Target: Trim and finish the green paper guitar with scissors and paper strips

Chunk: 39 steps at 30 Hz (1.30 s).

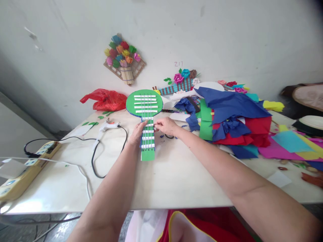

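Note:
A green paper paddle shape with a blue backing lies on the white table, crossed by white paper strips and thin white strings. My left hand rests against the left side of its narrow handle, fingers curled on the edge. My right hand pinches the end of a white strip at the handle's right side.
A white glue gun with a black cord lies left of the paddle. A yellow power strip sits at the far left edge. A red plastic bag lies behind. Piles of coloured paper cover the right. Paper flower crafts hang on the wall.

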{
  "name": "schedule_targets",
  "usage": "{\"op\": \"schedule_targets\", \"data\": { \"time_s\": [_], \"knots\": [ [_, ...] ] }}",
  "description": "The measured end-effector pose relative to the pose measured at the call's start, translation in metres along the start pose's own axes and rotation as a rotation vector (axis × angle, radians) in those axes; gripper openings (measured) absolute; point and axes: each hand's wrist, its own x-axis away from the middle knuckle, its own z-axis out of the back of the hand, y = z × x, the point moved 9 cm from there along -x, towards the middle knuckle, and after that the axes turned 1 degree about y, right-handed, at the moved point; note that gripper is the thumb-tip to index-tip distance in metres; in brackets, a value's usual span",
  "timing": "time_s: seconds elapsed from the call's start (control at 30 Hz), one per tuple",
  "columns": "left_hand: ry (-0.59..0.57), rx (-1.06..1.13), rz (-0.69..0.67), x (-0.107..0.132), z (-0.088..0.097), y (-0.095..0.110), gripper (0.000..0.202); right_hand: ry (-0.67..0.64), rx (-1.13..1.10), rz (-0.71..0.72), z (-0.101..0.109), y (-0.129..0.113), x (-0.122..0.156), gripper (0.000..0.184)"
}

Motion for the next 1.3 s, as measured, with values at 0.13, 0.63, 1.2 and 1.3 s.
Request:
{"op": "schedule_targets", "data": {
  "time_s": [0.13,0.63,1.2,1.3],
  "knots": [
    [0.010,-0.002,0.008,0.000,0.000,0.000,0.026,-0.018,0.100,0.042,0.003,-0.007,0.003,0.023],
    [-0.026,-0.078,0.041,0.005,-0.004,0.000,0.033,0.089,0.364,0.113,0.010,-0.014,0.007,0.028],
    [-0.032,-0.061,0.039,-0.002,0.002,-0.004,0.035,-0.010,0.385,0.150,0.003,-0.020,0.009,0.031],
    [-0.016,-0.055,0.036,-0.001,0.002,-0.004,0.031,-0.017,0.432,0.161,0.001,-0.021,0.009,0.032]
  ]
}}
